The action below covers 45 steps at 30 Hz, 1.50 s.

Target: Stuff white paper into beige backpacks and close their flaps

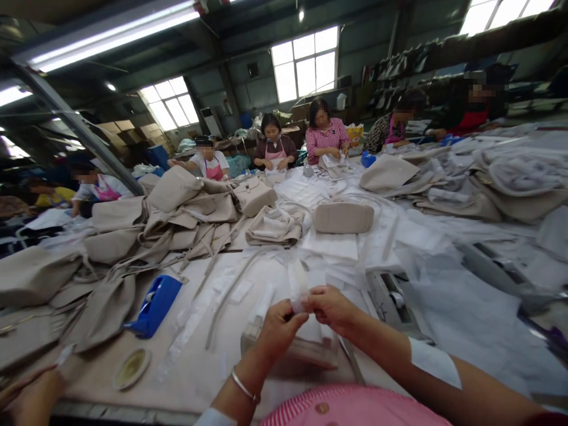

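My left hand [283,327] and my right hand [327,307] are close together above a beige bag [310,350] near the table's front edge. Between them is a strip of translucent white wrapping [298,278], pinched by the fingers of both hands and standing up from them. A small dark piece shows by my left thumb; what it belongs to is unclear. My forearms partly cover the bag. Behind the hands, a beige bag [343,218] lies on white sheets.
A blue tape dispenser [156,306] and a round dish [132,369] are at left; a grey dispenser [394,302] is at right. Beige bags [106,245] pile up at left. Another person's hand [38,396] is at bottom left. Several people work across the table.
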Each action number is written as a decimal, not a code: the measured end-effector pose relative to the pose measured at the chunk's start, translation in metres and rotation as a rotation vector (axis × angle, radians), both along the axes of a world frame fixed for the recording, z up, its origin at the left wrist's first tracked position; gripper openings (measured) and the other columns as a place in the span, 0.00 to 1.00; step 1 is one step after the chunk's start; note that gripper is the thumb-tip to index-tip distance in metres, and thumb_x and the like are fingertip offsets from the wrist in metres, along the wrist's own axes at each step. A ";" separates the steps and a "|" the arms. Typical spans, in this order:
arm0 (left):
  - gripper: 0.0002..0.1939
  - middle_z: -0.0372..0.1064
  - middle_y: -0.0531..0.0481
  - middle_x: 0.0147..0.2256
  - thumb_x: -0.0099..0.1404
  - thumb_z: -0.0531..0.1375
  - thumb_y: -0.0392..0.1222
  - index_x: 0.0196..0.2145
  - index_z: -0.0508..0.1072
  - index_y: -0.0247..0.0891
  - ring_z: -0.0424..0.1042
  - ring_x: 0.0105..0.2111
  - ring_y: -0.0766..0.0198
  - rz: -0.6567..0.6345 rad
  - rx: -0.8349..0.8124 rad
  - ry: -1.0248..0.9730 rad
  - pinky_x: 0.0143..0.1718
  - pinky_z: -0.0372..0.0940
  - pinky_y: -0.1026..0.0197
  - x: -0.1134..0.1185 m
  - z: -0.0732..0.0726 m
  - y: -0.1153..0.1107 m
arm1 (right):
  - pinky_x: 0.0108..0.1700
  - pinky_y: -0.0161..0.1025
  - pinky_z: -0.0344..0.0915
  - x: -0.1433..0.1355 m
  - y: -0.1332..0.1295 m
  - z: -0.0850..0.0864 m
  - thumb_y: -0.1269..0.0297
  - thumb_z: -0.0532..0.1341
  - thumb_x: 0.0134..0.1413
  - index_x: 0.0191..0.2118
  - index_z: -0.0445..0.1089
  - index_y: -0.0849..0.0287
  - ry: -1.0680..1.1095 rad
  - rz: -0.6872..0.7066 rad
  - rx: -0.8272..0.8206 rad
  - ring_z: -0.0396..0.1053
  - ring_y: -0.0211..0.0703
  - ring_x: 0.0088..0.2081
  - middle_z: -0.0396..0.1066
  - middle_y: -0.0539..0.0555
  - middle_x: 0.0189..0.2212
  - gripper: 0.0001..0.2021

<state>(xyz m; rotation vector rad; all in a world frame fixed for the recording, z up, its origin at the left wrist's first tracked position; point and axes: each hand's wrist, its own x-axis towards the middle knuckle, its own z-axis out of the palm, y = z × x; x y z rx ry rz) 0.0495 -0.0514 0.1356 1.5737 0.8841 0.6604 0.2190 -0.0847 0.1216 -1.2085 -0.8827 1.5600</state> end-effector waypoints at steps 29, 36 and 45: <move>0.23 0.48 0.63 0.16 0.44 0.70 0.52 0.24 0.63 0.37 0.43 0.16 0.76 0.109 -0.592 0.010 0.18 0.37 0.67 0.039 -0.031 0.054 | 0.30 0.34 0.52 0.019 0.010 -0.043 0.60 0.60 0.54 0.23 0.66 0.60 -0.729 -0.017 0.441 0.57 0.36 0.28 0.63 0.51 0.24 0.12; 0.15 0.58 0.56 0.19 0.52 0.65 0.51 0.23 0.72 0.34 0.54 0.22 0.70 -0.057 -0.118 0.222 0.24 0.50 0.66 0.040 -0.046 0.044 | 0.18 0.29 0.36 0.044 0.029 -0.059 0.55 0.61 0.53 0.28 0.62 0.60 0.334 0.019 -0.390 0.39 0.26 0.16 0.56 0.43 0.19 0.13; 0.23 0.48 0.62 0.16 0.51 0.66 0.58 0.23 0.63 0.37 0.44 0.16 0.75 0.015 -0.666 0.080 0.18 0.38 0.68 0.043 -0.044 0.074 | 0.24 0.33 0.45 0.025 0.036 -0.054 0.65 0.63 0.45 0.18 0.58 0.60 -0.385 -0.094 0.089 0.48 0.30 0.21 0.51 0.43 0.16 0.14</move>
